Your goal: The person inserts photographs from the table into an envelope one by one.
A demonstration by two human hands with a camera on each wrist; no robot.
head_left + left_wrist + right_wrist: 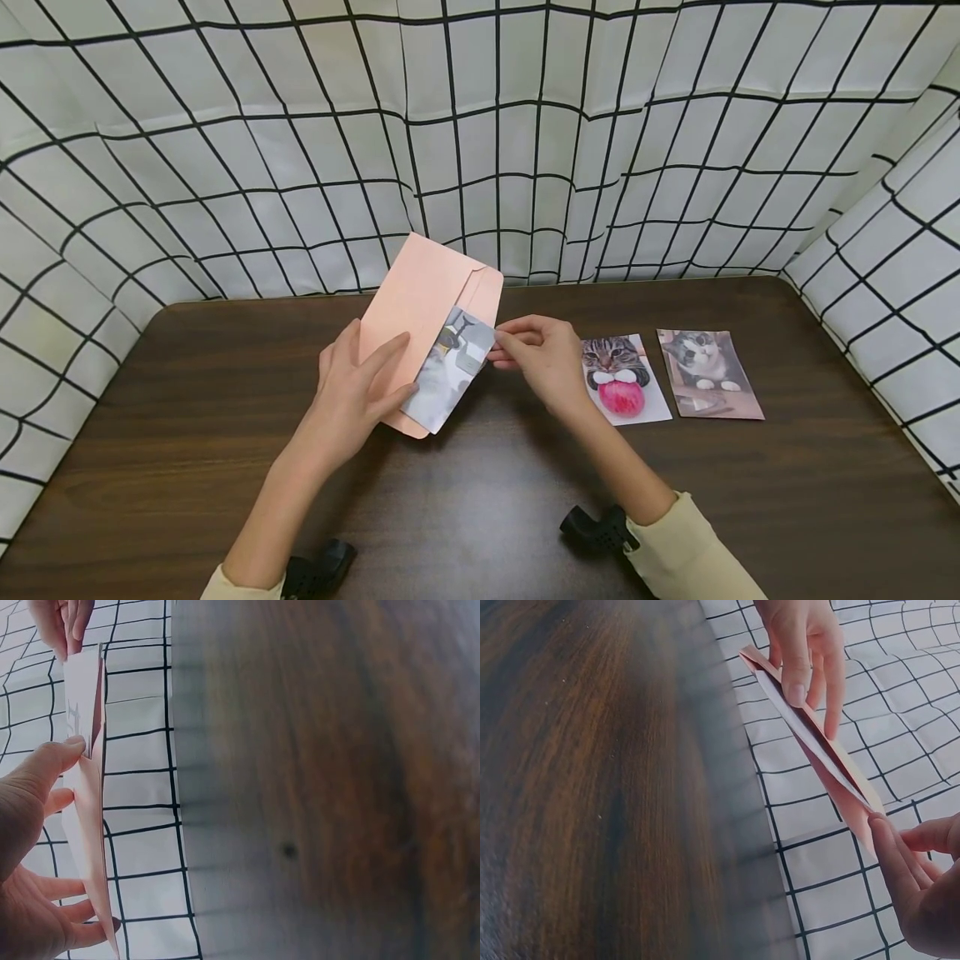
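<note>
a: what do your fingers have?

b: my right hand [543, 354] pinches the photo [467, 350] near its upper right corner, thumb and fingertips nearly together. my left hand [348, 396] grips the pink envelope [412, 292], fingers spread over its face, with little gap.

a: where's that photo?

b: partly in the envelope's mouth, its outer part showing, tilted along with it. i have both raised above the table [480, 508].

a: and further out?

b: right of my right hand, a tabby picture [622, 400] with a pink ball, then a kitten picture [701, 375] just beside it. behind stands a gridded white cloth [517, 142].
</note>
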